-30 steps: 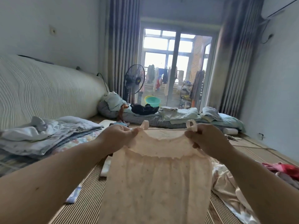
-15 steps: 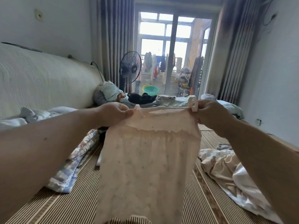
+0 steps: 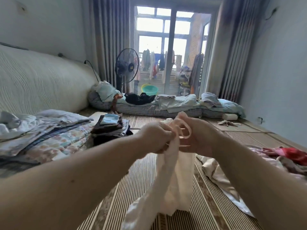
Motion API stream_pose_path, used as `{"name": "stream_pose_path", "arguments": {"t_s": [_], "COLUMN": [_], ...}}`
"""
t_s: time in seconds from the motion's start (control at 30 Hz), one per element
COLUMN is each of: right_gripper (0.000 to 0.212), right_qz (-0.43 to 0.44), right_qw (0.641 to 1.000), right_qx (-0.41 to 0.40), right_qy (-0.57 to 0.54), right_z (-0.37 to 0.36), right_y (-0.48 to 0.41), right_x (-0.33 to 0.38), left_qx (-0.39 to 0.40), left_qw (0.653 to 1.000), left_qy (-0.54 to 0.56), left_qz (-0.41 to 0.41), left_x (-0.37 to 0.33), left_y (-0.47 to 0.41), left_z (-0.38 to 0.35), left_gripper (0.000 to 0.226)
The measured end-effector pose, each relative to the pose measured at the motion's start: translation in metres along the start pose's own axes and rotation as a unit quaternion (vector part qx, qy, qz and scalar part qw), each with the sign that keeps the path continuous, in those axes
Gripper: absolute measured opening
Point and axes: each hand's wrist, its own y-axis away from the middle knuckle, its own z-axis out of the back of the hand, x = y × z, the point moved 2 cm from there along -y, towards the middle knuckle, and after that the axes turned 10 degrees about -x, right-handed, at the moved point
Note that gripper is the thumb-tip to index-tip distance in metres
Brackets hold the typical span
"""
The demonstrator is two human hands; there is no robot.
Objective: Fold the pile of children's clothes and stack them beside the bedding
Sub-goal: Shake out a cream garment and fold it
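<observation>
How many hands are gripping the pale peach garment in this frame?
2. The left hand clutches the bunched top of the pale peach garment at centre frame; the right hand, pressed close beside it, holds the shoulder strap loop. The finger contact points are partly hidden by fabric.

The pale peach top [image 3: 174, 180] is thin, soft cloth, matt, slightly sheer where it hangs in folds. The floor mat [image 3: 132, 188] looks woven, ribbed in fine stripes with a dull sheen. The folded bedding [image 3: 49, 135] at the left is printed cotton-like cloth, matt and creased. The headboard [image 3: 41, 83] is quilted fabric with wavy stitched ridges. The cream sheet [image 3: 216, 173] on the mat looks satiny, faintly glossy. The basin [image 3: 149, 89] beyond the glass door is smooth plastic. The curtains [image 3: 109, 39] are heavy matt cloth.
</observation>
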Motion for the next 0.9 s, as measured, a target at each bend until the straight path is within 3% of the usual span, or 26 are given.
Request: {"name": "stream_pose_path", "arguments": {"t_s": [0.07, 0.13, 0.23, 0.3, 0.37, 0.43, 0.5, 0.53, 0.63, 0.73, 0.8, 0.9], "right_gripper": [0.027, 0.015, 0.017, 0.020, 0.022, 0.024, 0.024, 0.023, 0.016, 0.010, 0.019, 0.039], "right_qz": [0.009, 0.058, 0.095, 0.099, 0.109, 0.125, 0.148, 0.164, 0.218, 0.289, 0.317, 0.308], "right_qw": [0.999, 0.998, 0.993, 0.995, 0.992, 0.984, 0.978, 0.977, 0.970, 0.894, 0.856, 0.850], "right_qx": [0.031, -0.014, -0.066, -0.018, 0.061, 0.124, 0.144, 0.132, 0.004, -0.136, -0.165, -0.170], "right_qy": [-0.016, -0.009, -0.019, -0.027, -0.028, -0.026, -0.027, -0.016, 0.110, 0.315, 0.373, 0.392], "right_z": [-0.007, -0.005, 0.005, 0.007, 0.005, 0.000, -0.006, -0.008, -0.008, 0.002, 0.009, 0.018], "right_y": [0.007, 0.009, 0.014, 0.022, 0.032, 0.041, 0.048, 0.050, 0.055, 0.057, 0.060, 0.062], "right_x": [-0.002, -0.002, 0.006, 0.016, 0.026, 0.035, 0.044, 0.047, 0.051, 0.054, 0.055, 0.055], "left_qx": [0.038, 0.063, -0.034, -0.079, 0.009, 0.156, 0.247, 0.251, 0.193, 0.156, 0.148, 0.111], "left_qw": [0.999, 0.997, 0.996, 0.987, 0.994, 0.983, 0.959, 0.958, 0.972, 0.962, 0.960, 0.974], "left_qy": [-0.021, -0.045, -0.054, -0.085, -0.043, 0.047, 0.086, 0.087, 0.119, 0.220, 0.232, 0.185], "left_qz": [-0.013, -0.020, -0.068, -0.113, -0.100, -0.086, -0.112, -0.109, -0.056, -0.032, -0.051, -0.070], "left_x": [0.001, 0.000, -0.007, -0.011, -0.010, -0.013, -0.015, -0.015, -0.009, -0.006, -0.005, -0.004], "left_y": [0.007, 0.014, 0.020, 0.020, 0.021, 0.027, 0.031, 0.033, 0.030, 0.026, 0.024, 0.022], "left_z": [-0.013, -0.013, 0.015, 0.037, 0.049, 0.045, 0.035, 0.030, 0.026, 0.039, 0.052, 0.073], "left_gripper": [0.016, 0.013, 0.016, 0.034, 0.075, 0.092, 0.073, 0.057, 0.032, 0.024, 0.021, 0.016]}}
